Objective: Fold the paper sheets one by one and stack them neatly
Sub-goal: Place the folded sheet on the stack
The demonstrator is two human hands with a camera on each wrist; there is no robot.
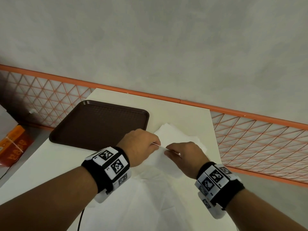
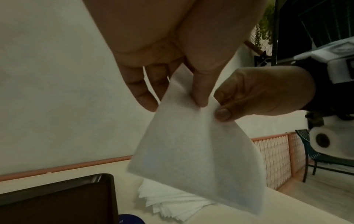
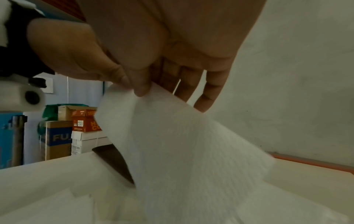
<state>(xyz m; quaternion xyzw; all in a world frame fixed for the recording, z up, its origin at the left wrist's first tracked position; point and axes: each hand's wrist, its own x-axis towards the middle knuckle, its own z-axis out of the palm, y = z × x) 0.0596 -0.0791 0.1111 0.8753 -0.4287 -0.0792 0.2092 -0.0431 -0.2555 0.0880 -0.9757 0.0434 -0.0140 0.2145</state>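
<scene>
A thin white paper sheet (image 1: 160,157) hangs in the air above the table, held up at its top edge by both hands. My left hand (image 1: 141,144) pinches that edge between thumb and fingers, seen close up on the sheet (image 2: 191,151) in the left wrist view. My right hand (image 1: 181,154) pinches the same edge just to the right, and the sheet (image 3: 182,144) drapes down below its thumb. A pile of white paper sheets (image 1: 176,135) lies on the table behind the hands, also visible as the pile (image 2: 172,203) under the hanging sheet.
A dark brown tray (image 1: 100,124) lies empty on the white table (image 1: 50,167) at the left. An orange mesh railing (image 1: 258,140) runs behind and right of the table. An orange box (image 1: 13,145) sits at far left. Stacked cardboard boxes (image 3: 80,128) stand beyond.
</scene>
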